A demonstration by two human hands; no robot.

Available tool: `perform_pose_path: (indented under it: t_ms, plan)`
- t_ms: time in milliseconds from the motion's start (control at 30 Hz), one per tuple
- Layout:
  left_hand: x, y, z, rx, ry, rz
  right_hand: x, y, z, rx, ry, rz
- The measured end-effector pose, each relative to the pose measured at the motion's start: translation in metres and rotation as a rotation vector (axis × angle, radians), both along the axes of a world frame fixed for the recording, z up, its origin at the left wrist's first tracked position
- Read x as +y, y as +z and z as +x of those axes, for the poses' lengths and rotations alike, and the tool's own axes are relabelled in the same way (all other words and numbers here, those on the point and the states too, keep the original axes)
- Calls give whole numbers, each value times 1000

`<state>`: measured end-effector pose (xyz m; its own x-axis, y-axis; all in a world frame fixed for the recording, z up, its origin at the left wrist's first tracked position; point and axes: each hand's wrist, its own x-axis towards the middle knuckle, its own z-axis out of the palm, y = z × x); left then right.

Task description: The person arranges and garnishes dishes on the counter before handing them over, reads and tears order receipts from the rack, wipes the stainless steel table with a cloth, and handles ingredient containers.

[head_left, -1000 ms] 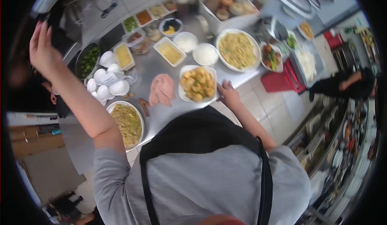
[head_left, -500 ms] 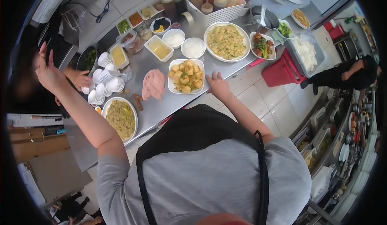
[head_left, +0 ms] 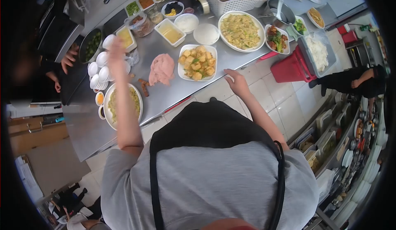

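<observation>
My left hand point(head_left: 116, 50) is blurred by motion above the small white dishes point(head_left: 104, 71) and beside a tray of yellow liquid point(head_left: 131, 43). Whether its fingers hold anything cannot be made out. Below it, my forearm crosses over a plate of fried rice point(head_left: 134, 106) and hides part of it. My right hand point(head_left: 238, 83) hangs just off the table's front edge, thumb and fingers apart, holding nothing. Nearest to it is a square white bowl of fried tofu cubes point(head_left: 198, 63). A crumpled pink cloth point(head_left: 162, 70) lies to the left of that bowl.
Along the back stand a large plate of fried rice point(head_left: 242, 31), a white basket of sauce bottles point(head_left: 231, 4) and a metal pot point(head_left: 280, 13). A red bin point(head_left: 288, 69) is at the right. A co-worker's hand point(head_left: 70, 59) shows at the left, near a dark pan point(head_left: 90, 45).
My left hand has swung right from the far left to over the small dishes. My right hand has left the table edge beside the tofu bowl. The co-worker's hand has drawn back from the dishes.
</observation>
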<state>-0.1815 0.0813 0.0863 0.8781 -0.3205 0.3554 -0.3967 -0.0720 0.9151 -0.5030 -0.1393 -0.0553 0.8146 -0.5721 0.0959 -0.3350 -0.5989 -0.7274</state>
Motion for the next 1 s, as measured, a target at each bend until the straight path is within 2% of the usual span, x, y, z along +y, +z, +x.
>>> perform_pose_path:
  t_ms: [33, 67, 100, 167, 200, 267, 433, 567, 633, 667, 700, 733, 767, 800, 867, 900, 967, 1000]
  plan:
    - [-13, -28, -22, 66, -95, 88, 5, -3, 3, 2, 12, 9]
    - [-21, -61, -40, 63, -98, 247, 8, -8, 8, -21, -36, 164]
    - [-28, -100, -50, 136, -208, 178, 9, -12, 15, -43, -83, 316]
    - [-44, -133, -69, -116, -226, 354, 10, -25, 27, -57, -89, 409]
    - [-50, -142, -72, -115, -216, 357, 11, -28, 32, -73, -106, 496]
    - [-61, -145, -75, -281, -211, 403, 14, -24, 41, -69, -119, 521]
    - [-50, -139, -98, -276, -238, 457, 12, -9, 48, 7, -145, 624]
    - [-43, -138, -86, -160, -238, 373, 8, -6, 52, -75, -108, 633]
    - [-41, -134, -73, -240, -143, 284, 8, 11, 52, -14, -170, 1054]
    - [-40, -144, -61, -312, -153, 292, 8, 11, 53, -12, -156, 1051]
    - [-38, -149, -58, -317, -138, 292, 8, 10, 55, -52, -147, 1177]
    - [-39, -145, -56, -102, -231, 419, 8, 8, 58, -93, -136, 1303]
    - [-44, -147, -54, 3, -268, 473, 7, 6, 61, -95, -115, 1298]
    - [-49, -147, -52, 105, -302, 533, 5, 3, 63, -65, -94, 1183]
    - [-63, -167, -44, 589, -412, 275, 1, 5, 65, -16, -34, 1059]
    - [-60, -166, -36, 478, -538, 396, -4, 11, 64, 45, 25, 970]
    - [-47, -147, -32, 326, -619, 502, -10, 40, 65, 137, 154, 858]
    - [-35, -139, -28, 635, -610, 492, -12, 55, 71, 168, 227, 832]
